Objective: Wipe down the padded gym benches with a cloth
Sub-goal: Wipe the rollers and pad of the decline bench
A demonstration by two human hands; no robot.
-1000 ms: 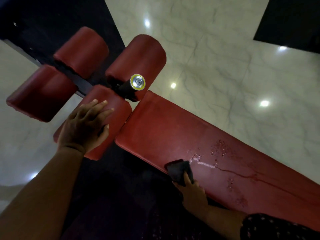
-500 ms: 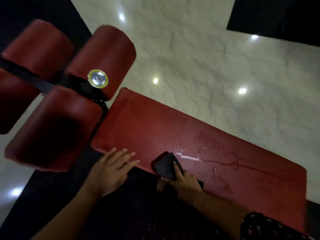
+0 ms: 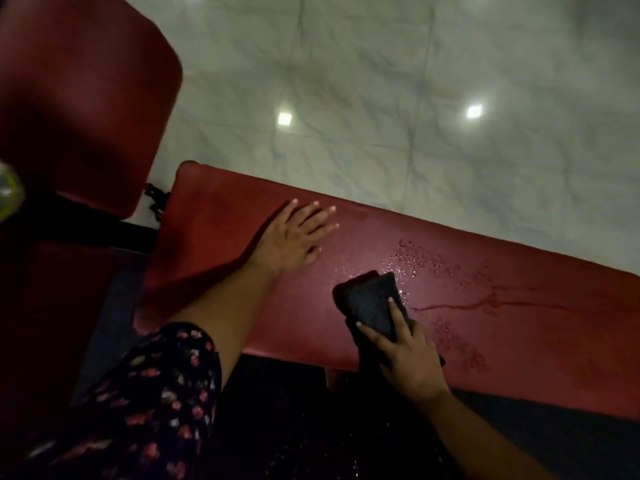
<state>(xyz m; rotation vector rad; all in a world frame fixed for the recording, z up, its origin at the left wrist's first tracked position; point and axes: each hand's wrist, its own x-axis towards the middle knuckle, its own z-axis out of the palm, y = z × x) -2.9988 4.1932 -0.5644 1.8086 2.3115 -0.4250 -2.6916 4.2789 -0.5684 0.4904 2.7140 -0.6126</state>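
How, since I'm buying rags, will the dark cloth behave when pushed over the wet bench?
Probably floppy: the cloth lies folded and bunched under the right hand. It should glide easily, since droplets wet the bench pad.

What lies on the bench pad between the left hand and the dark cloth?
Only bare red bench pad, faintly wet near the cloth, as the head view shows. The water droplets sit beyond the cloth, not between.

No readable text, label, brand, number or sign shows anywhere.
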